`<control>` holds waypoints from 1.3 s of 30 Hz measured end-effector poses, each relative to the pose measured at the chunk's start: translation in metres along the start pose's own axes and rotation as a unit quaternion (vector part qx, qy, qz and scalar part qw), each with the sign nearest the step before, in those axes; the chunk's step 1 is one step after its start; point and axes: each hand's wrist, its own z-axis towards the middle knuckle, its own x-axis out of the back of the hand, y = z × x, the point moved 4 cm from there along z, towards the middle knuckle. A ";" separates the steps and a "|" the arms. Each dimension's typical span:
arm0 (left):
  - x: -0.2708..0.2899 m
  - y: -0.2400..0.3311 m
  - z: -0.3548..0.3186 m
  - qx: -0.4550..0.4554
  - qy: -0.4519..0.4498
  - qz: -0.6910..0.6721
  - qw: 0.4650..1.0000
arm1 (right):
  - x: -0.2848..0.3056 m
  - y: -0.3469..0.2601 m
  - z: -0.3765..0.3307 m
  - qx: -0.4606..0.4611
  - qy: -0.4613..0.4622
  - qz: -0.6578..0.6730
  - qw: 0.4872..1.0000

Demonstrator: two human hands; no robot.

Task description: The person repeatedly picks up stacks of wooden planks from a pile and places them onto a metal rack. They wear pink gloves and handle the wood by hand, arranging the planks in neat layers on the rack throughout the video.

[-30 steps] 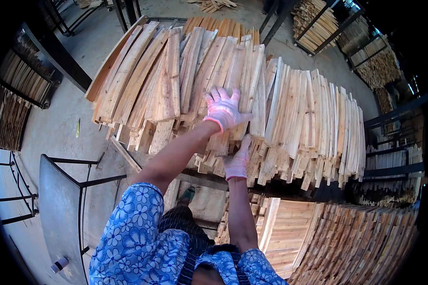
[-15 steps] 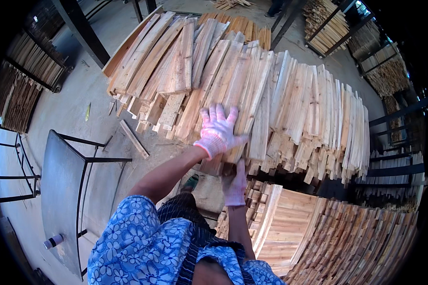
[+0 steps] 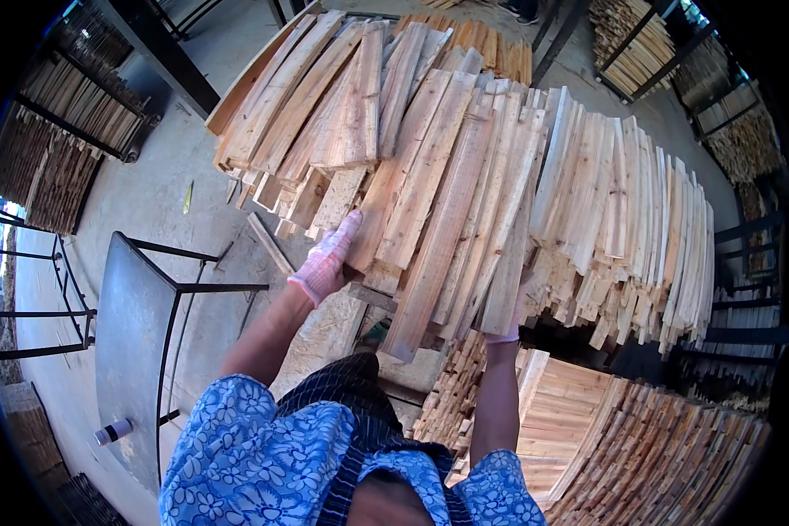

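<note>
Long, pale wooden slats (image 3: 451,219) lie side by side in a thick layer in front of me, and several in the middle jut out toward my body. My left hand (image 3: 327,263), in a pink and white knitted glove, clasps the left side of this jutting group at its near end. At the group's right side is my right hand (image 3: 508,330), also gloved. Its fingers are mostly hidden behind and under the slats, with the wrist and part of the glove showing. The group is held between both hands.
More slats (image 3: 618,188) are piled to the right. Below them stands a tall stack of small wood pieces (image 3: 666,447) beside a wooden panel (image 3: 561,412). At left are a grey metal-topped table (image 3: 140,333) with a dark cylinder (image 3: 114,430) and a loose slat (image 3: 270,243) on the floor.
My left hand has moved from the top of the slats to their left side. My right hand has shifted right, to the other side. The middle slats now jut nearer to me.
</note>
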 end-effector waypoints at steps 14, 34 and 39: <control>-0.063 0.027 -0.072 0.136 -0.259 -0.183 0.939 | -0.032 0.027 -0.076 0.144 0.015 -0.125 0.981; -0.124 0.023 -0.112 0.227 -0.272 -0.287 0.890 | -0.007 0.039 -0.169 0.179 0.078 -0.033 0.980; -0.190 0.068 -0.129 0.195 -0.397 -0.197 0.875 | 0.040 0.047 -0.278 0.340 0.090 0.060 0.934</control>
